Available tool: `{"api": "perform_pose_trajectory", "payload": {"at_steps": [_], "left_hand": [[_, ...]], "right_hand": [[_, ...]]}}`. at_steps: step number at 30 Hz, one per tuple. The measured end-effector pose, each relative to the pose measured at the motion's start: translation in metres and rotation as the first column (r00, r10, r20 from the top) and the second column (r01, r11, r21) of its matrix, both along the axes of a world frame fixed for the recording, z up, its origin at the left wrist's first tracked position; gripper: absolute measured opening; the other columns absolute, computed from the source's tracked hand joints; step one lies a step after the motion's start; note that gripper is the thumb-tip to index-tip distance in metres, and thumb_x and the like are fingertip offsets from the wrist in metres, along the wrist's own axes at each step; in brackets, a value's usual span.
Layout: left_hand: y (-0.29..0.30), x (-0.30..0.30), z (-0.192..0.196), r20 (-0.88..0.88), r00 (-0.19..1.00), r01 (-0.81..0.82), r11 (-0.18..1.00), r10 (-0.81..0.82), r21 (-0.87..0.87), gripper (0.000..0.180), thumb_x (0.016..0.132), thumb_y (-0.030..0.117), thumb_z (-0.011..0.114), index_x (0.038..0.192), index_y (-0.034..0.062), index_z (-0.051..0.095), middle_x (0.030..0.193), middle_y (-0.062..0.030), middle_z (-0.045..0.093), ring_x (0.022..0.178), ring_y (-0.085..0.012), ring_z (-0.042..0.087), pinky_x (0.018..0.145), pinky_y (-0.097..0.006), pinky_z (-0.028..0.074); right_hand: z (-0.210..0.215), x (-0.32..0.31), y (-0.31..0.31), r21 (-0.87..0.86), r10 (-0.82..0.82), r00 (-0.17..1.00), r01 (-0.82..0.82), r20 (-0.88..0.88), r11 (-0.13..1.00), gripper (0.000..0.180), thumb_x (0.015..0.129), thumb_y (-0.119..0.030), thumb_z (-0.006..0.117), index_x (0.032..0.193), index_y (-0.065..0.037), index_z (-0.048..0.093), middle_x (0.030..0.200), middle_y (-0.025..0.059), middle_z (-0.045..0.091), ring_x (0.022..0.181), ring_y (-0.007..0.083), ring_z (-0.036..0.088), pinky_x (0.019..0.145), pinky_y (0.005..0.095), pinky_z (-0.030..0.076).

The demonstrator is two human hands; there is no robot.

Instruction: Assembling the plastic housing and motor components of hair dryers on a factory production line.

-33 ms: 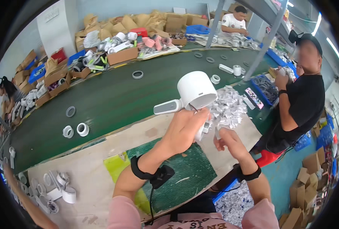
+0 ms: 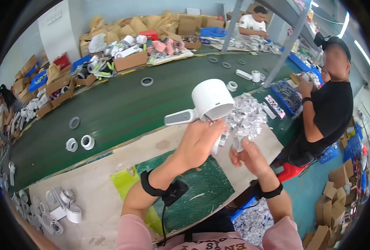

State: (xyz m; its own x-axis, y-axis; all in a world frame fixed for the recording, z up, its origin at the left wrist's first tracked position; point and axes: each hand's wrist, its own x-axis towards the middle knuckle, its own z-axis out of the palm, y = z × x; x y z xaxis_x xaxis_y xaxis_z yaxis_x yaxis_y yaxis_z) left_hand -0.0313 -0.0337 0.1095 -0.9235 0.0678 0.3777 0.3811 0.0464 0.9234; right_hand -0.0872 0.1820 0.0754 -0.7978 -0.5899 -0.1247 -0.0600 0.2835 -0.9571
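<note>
The left hand (image 2: 199, 141) was clamped on a white hair-dryer body (image 2: 210, 102), holding it up above the worktop (image 2: 110, 196). The body was a short, smooth cylinder with its round barrel end tilted up, and a flat pale grey handle stuck out to the left. One such body was in hand. The right hand (image 2: 247, 156) had its fingers pinched together on a small white part (image 2: 237, 143) just under the barrel, touching or nearly touching it. Behind them lay one heap of small silvery-white pieces (image 2: 247, 118). Two white rings (image 2: 80, 143) sat side by side on the green conveyor belt (image 2: 122, 108), with one grey ring (image 2: 74, 122) near them. A green mat (image 2: 206, 196) lay under the forearms.
</note>
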Motion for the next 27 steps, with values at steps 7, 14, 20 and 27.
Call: {"api": "perform_pose_trajectory", "payload": {"at_steps": [7, 14, 20, 27], "left_hand": [[0.014, -0.004, -0.002, -0.425, 0.891, -0.23, 0.966, 0.159, -0.121, 0.025, 0.085, 0.019, 0.049, 0.088, -0.0034, 0.06, 0.071, -0.0191, 0.059, 0.067, -0.0379, 0.058, 0.06, -0.041, 0.044], [0.016, 0.005, 0.001, -0.399, 0.902, -0.274, 0.931, 0.163, -0.239, 0.024, 0.082, 0.021, 0.05, 0.084, -0.0005, 0.06, 0.072, -0.0175, 0.06, 0.065, -0.0372, 0.058, 0.059, -0.043, 0.045], [0.019, 0.003, 0.001, -0.402, 0.901, -0.288, 0.919, 0.164, -0.269, 0.024, 0.081, 0.022, 0.051, 0.086, 0.0002, 0.061, 0.073, -0.0178, 0.06, 0.066, -0.0376, 0.059, 0.06, -0.044, 0.045], [0.018, -0.005, -0.003, -0.458, 0.87, -0.33, 0.905, 0.181, -0.27, 0.026, 0.081, 0.02, 0.052, 0.093, -0.0002, 0.062, 0.076, -0.0175, 0.061, 0.07, -0.0363, 0.059, 0.063, -0.043, 0.046]], "right_hand": [[0.016, 0.028, -0.036, -0.48, 0.278, 0.871, -0.056, 0.404, 0.875, 0.057, 0.092, -0.06, 0.028, 0.077, -0.008, 0.046, 0.06, 0.0038, 0.048, 0.051, 0.0136, 0.046, 0.046, 0.0229, 0.034], [0.023, 0.04, -0.037, -0.364, 0.208, 0.899, -0.059, 0.385, 0.929, 0.064, 0.093, -0.06, 0.019, 0.081, -0.005, 0.051, 0.063, 0.0059, 0.053, 0.054, 0.0142, 0.051, 0.048, 0.0241, 0.035], [0.026, 0.037, -0.029, -0.335, 0.232, 0.905, -0.108, 0.357, 0.936, 0.067, 0.092, -0.058, 0.016, 0.079, -0.004, 0.054, 0.065, 0.0059, 0.055, 0.057, 0.0148, 0.052, 0.053, 0.0253, 0.036], [0.025, 0.03, -0.032, -0.247, 0.177, 0.906, -0.084, 0.384, 0.965, 0.071, 0.092, -0.061, 0.015, 0.08, -0.004, 0.055, 0.066, 0.006, 0.056, 0.056, 0.0144, 0.053, 0.051, 0.025, 0.038]]}}
